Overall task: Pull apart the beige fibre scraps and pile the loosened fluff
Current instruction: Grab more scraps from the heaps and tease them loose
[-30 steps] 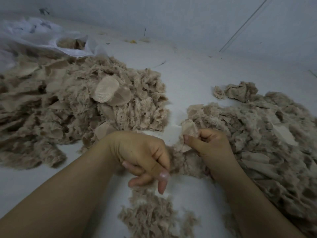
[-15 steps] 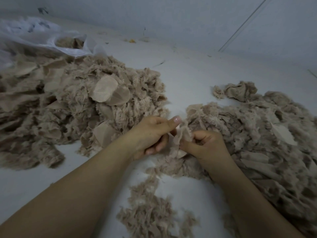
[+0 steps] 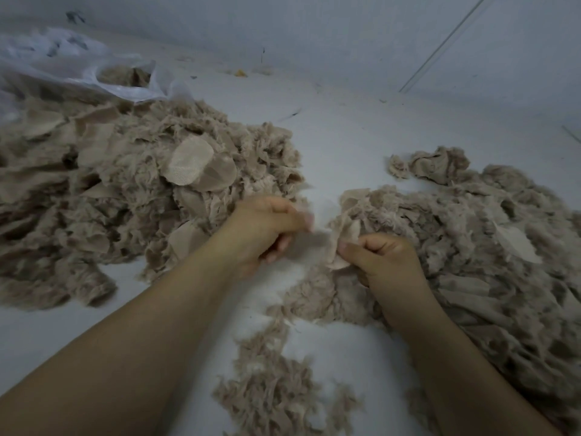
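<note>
A beige fibre scrap (image 3: 344,243), a thin pale piece standing roughly upright, sits pinched between thumb and curled fingers of the right hand (image 3: 382,258) at the near left edge of the right-hand heap of scraps (image 3: 490,247); the hand itself rests on that heap, knuckles up. Just to the left, with a narrow gap of bare surface between, the left hand (image 3: 267,229) hovers with its fingers curled inward and the thumb laid across them; motion blur covers the fingertips, so whether a wisp of fibre is caught there cannot be told. Both bare forearms reach in from the bottom edge.

Beyond the left hand rises the larger pile of loosened fluff (image 3: 132,199), shaggy and mixed with flat oval fabric pieces, one pale ribbed oval (image 3: 191,165) lying on its crest; in the foreground, between the forearms, lies a smaller scatter of fluff (image 3: 273,385); a crumpled beige wad (image 3: 437,165) sits at the far edge of the right-hand heap.

Everything lies on a white work surface (image 3: 345,136); at the far left a translucent plastic bag (image 3: 78,70) lies open with more beige fibre showing in its mouth; a grey-white wall (image 3: 314,33) closes the background.
</note>
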